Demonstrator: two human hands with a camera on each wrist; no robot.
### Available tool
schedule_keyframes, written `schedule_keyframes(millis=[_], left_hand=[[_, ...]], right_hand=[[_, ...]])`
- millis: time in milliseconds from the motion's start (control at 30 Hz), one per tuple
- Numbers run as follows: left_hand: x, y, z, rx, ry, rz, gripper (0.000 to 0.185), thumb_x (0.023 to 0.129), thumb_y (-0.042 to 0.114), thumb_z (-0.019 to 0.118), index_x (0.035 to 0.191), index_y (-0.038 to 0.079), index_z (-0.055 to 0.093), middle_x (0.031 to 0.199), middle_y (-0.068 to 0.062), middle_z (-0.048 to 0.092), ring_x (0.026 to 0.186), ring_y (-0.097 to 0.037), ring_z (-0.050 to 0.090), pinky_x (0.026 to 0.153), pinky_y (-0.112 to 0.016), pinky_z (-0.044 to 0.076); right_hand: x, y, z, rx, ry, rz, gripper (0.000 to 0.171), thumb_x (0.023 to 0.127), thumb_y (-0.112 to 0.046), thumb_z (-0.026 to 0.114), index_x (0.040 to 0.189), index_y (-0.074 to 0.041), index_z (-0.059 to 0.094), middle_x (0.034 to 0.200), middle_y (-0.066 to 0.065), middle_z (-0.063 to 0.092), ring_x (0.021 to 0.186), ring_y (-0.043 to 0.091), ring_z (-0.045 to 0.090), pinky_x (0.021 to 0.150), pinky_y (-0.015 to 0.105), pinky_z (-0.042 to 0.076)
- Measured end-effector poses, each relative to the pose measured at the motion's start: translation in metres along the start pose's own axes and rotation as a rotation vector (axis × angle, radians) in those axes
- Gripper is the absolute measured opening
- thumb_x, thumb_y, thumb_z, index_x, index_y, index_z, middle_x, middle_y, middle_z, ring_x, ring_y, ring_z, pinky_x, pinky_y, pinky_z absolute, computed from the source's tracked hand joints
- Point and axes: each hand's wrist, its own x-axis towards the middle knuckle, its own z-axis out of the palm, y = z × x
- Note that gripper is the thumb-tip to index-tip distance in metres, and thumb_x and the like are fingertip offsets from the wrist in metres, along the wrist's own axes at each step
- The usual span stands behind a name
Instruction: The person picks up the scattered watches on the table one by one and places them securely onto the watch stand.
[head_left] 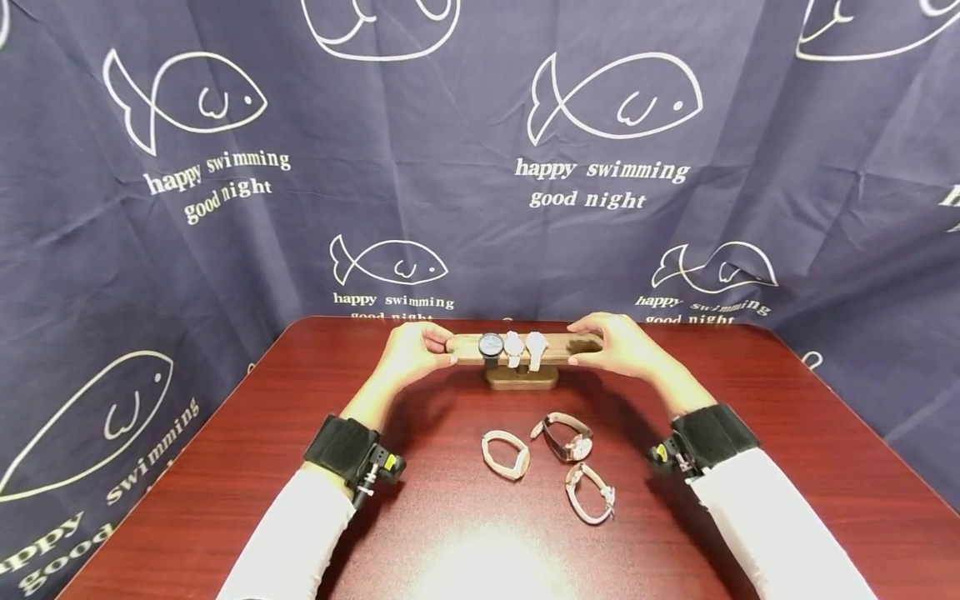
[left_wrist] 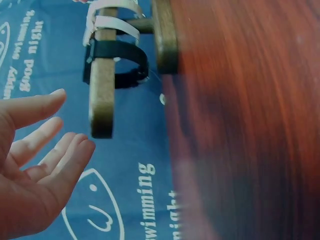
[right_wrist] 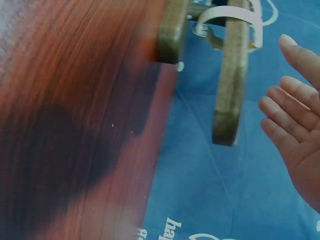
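At either end of the wooden watch stand (head_left: 522, 350) near the table's far edge, left hand (head_left: 411, 354) and right hand (head_left: 618, 346) loose-fingered, not gripping; best closed evenly, keeping its three watches level.

In the head view, the dials of the three watches (head_left: 514, 346) on the stand (head_left: 523, 350) are too small to read, and contact between either hand and the bar ends cannot be confirmed. The left wrist view cuts off the left hand (left_wrist: 35, 165) at the left and bottom edges and the white straps (left_wrist: 111, 20) at the top edge, and the counter (left_wrist: 245, 125) is blurred. The right wrist view cuts off the right hand (right_wrist: 295, 125) at the right edge, cuts off the stand's bar (right_wrist: 231, 70) at the top edge, and blurs the counter surface.
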Motion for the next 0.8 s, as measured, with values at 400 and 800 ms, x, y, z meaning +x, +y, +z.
schedule_keyframes(millis=[400,800], left_hand=[[-0.031,0.024,0.013,0.001,-0.128,0.181,0.019,0.072,0.006,0.082,0.090,0.003,0.075,0.081,-0.008,0.074,0.073,-0.015,0.071,0.070,-0.028,0.056],[-0.048,0.053,0.044,0.154,-0.510,0.402,0.016,0.075,0.013,0.080,0.089,0.007,0.077,0.083,0.000,0.074,0.072,-0.004,0.068,0.066,-0.014,0.051]], right_hand=[[-0.044,-0.011,-0.010,0.130,0.025,0.096,0.029,0.074,-0.009,0.083,0.100,-0.002,0.071,0.088,0.008,0.073,0.082,0.021,0.069,0.078,0.036,0.052],[-0.044,-0.024,-0.016,0.148,-0.006,0.095,0.026,0.076,-0.009,0.082,0.099,-0.004,0.072,0.087,0.001,0.073,0.080,0.016,0.069,0.076,0.039,0.054]])
